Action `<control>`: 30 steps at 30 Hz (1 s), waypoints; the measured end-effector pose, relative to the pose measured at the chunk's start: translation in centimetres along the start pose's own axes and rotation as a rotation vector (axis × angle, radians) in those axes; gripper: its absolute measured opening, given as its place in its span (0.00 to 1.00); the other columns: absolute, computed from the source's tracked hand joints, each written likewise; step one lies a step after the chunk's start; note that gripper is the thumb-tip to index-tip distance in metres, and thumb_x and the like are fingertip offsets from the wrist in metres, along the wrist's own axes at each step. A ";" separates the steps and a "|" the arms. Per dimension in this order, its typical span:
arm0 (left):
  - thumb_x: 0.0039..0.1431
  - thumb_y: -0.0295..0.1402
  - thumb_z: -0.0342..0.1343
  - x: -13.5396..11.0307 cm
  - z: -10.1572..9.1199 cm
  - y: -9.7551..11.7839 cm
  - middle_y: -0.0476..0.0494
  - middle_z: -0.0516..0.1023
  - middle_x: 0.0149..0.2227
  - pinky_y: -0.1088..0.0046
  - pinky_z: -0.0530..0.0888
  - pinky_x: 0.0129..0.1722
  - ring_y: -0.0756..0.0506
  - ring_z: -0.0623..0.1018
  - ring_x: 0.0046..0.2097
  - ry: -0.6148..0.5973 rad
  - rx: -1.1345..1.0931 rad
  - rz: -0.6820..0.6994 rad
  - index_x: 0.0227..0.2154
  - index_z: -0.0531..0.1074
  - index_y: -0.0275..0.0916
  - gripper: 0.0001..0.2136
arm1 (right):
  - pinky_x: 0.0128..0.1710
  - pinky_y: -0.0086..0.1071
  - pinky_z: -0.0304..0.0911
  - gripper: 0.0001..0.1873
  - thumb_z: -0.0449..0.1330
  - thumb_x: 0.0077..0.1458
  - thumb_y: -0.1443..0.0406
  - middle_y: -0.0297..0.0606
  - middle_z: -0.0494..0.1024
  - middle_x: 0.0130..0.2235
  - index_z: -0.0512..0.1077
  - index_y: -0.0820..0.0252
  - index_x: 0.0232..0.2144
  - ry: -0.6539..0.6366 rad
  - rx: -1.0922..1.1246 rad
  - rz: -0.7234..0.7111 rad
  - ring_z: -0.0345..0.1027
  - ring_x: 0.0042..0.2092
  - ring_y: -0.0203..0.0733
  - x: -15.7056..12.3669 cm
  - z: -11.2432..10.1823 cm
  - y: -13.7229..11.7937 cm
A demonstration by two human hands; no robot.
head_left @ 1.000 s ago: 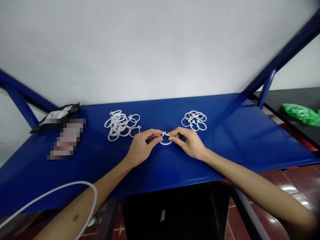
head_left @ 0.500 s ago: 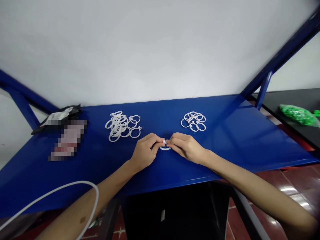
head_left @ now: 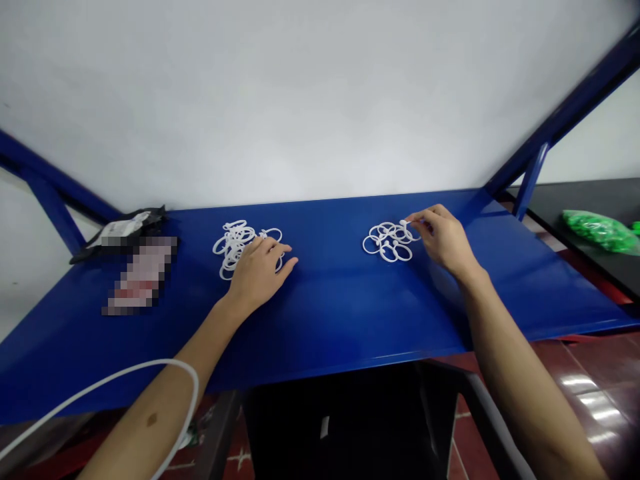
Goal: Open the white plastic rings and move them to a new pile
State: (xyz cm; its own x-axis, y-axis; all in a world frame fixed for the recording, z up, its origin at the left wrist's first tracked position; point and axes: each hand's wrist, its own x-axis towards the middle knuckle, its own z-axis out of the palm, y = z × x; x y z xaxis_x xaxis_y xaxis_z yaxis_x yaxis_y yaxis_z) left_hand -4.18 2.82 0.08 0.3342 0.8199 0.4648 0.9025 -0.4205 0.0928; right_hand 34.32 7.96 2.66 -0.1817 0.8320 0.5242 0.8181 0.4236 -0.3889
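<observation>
My left hand (head_left: 257, 270) lies flat on the blue table (head_left: 340, 307), its fingers spread over the right edge of a loose pile of white plastic rings (head_left: 231, 243). My right hand (head_left: 445, 240) is stretched to the far right of the table. Its thumb and fingertips pinch a white ring (head_left: 406, 225) at the right edge of a smaller, flatter group of white rings (head_left: 386, 241). The two piles lie well apart near the back of the table.
A black packet (head_left: 125, 225) and a blurred flat item (head_left: 140, 277) lie at the table's left. A green bag (head_left: 597, 229) sits on a dark shelf at right. A blue frame strut (head_left: 531, 175) rises at back right. A white cable (head_left: 100, 385) loops near my left forearm.
Both hands were together at the table's middle, pinching one white ring. They have since parted: the right carried the ring to the right group, the left went to the left pile.
</observation>
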 end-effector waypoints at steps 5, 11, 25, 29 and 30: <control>0.65 0.40 0.58 -0.3 0.2 -0.4 0.38 0.77 0.41 0.54 0.71 0.51 0.34 0.73 0.48 -0.100 0.079 -0.049 0.43 0.78 0.37 0.12 | 0.43 0.41 0.68 0.10 0.58 0.60 0.65 0.43 0.78 0.39 0.80 0.59 0.38 -0.221 -0.020 0.068 0.72 0.38 0.46 -0.2 0.0 2.3; 0.65 0.39 0.57 -0.2 0.0 -0.2 0.38 0.77 0.41 0.55 0.70 0.51 0.35 0.73 0.49 -0.141 0.085 -0.057 0.43 0.78 0.38 0.11 | 0.43 0.39 0.67 0.10 0.57 0.57 0.68 0.43 0.79 0.40 0.78 0.59 0.38 -0.300 -0.040 0.085 0.72 0.38 0.44 -0.3 0.8 2.3; 0.66 0.31 0.48 -0.7 0.8 -0.8 0.32 0.79 0.41 0.50 0.68 0.46 0.30 0.73 0.47 0.014 0.067 -0.076 0.45 0.78 0.38 0.13 | 0.43 0.45 0.67 0.10 0.56 0.63 0.63 0.45 0.78 0.37 0.77 0.59 0.41 0.005 -0.084 -0.036 0.70 0.39 0.49 -0.6 0.7 -1.5; 0.65 0.32 0.53 -0.7 0.8 0.2 0.35 0.79 0.38 0.53 0.68 0.44 0.32 0.73 0.45 -0.008 0.083 -0.052 0.41 0.78 0.40 0.09 | 0.45 0.44 0.67 0.10 0.54 0.68 0.62 0.45 0.78 0.39 0.75 0.58 0.42 -0.080 0.064 -0.193 0.70 0.43 0.49 -1.6 2.8 -6.1; 0.65 0.32 0.55 -0.6 0.8 0.6 0.36 0.79 0.38 0.54 0.68 0.44 0.32 0.72 0.45 -0.015 0.081 -0.044 0.40 0.78 0.40 0.08 | 0.46 0.44 0.68 0.10 0.54 0.68 0.63 0.45 0.78 0.40 0.75 0.59 0.43 -0.143 0.121 -0.255 0.70 0.43 0.48 -2.1 3.4 -7.2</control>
State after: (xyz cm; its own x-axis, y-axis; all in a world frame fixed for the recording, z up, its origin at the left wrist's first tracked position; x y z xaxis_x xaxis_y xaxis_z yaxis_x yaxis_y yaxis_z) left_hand -3.59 2.34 -0.83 0.2969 0.8432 0.4482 0.9354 -0.3511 0.0408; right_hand 26.93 4.38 1.82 -0.4546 0.7318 0.5078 0.6669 0.6576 -0.3506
